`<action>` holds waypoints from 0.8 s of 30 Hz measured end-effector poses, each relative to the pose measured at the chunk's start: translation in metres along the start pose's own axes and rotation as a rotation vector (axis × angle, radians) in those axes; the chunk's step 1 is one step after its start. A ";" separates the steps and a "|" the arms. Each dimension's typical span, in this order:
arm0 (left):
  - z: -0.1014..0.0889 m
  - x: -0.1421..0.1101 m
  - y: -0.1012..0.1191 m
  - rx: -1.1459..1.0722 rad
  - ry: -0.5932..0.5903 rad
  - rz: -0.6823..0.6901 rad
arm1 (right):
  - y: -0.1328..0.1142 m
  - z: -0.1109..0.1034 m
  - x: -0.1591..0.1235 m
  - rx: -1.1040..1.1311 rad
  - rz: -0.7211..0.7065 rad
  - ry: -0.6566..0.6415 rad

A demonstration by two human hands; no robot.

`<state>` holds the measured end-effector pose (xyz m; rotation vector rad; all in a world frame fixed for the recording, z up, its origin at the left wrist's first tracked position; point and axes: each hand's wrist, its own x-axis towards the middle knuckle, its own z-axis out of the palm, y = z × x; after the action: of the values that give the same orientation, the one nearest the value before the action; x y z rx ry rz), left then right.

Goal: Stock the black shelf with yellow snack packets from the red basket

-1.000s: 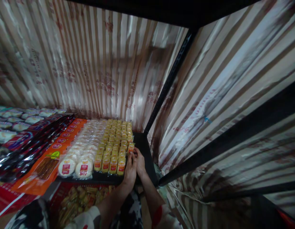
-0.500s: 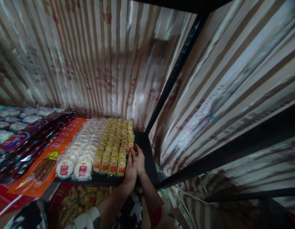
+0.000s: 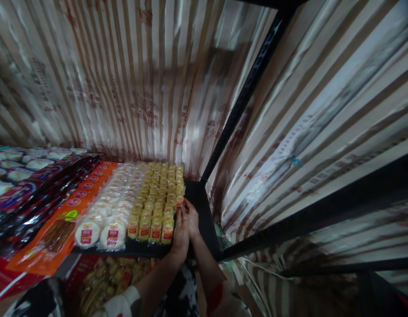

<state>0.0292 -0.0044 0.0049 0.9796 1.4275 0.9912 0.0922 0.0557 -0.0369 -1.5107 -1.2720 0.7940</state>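
Rows of small yellow wrapped snack packets (image 3: pixel 156 193) with orange-red labels stand on a black shelf (image 3: pixel 204 207). At the right edge of these rows, my left hand (image 3: pixel 180 233) and my right hand (image 3: pixel 192 220) are close together. Their fingertips close around one yellow snack packet (image 3: pixel 179 201) in the outermost row. My fingers partly cover that packet, so its lower part is hidden. Left of the yellow rows lie two rows of round white wrapped crackers (image 3: pixel 113 234) with red labels.
An orange snack bag (image 3: pixel 60 229) and dark shiny packages (image 3: pixel 42 207) lie further left. Below the shelf are more yellow wrapped snacks (image 3: pixel 101 281). A black shelf post (image 3: pixel 237 110) rises at the corner. Striped plastic sheeting (image 3: pixel 124 79) hangs behind.
The view has shifted slightly, and the goods sit a little further left in it. Both hands stay at the same packet, with hardly any movement.
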 end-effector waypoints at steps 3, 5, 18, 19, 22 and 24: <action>0.001 0.001 0.002 0.000 -0.004 -0.007 | 0.000 0.001 -0.003 0.014 -0.006 0.019; 0.001 -0.001 0.002 0.021 -0.001 -0.001 | 0.000 0.000 -0.005 0.023 -0.009 0.048; -0.037 -0.097 -0.023 0.064 -0.009 0.202 | -0.044 0.001 -0.098 0.147 0.062 0.178; -0.049 -0.109 -0.027 0.039 -0.038 0.236 | -0.049 0.004 -0.113 0.153 0.048 0.173; -0.090 -0.139 -0.043 -0.009 -0.109 0.273 | -0.059 0.021 -0.157 0.123 0.030 0.096; -0.116 -0.151 -0.059 -0.011 -0.109 0.247 | -0.056 0.037 -0.180 0.043 0.034 -0.052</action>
<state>-0.0781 -0.1721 0.0027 1.2043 1.2297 1.1061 -0.0031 -0.1089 -0.0137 -1.4895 -1.2628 0.8819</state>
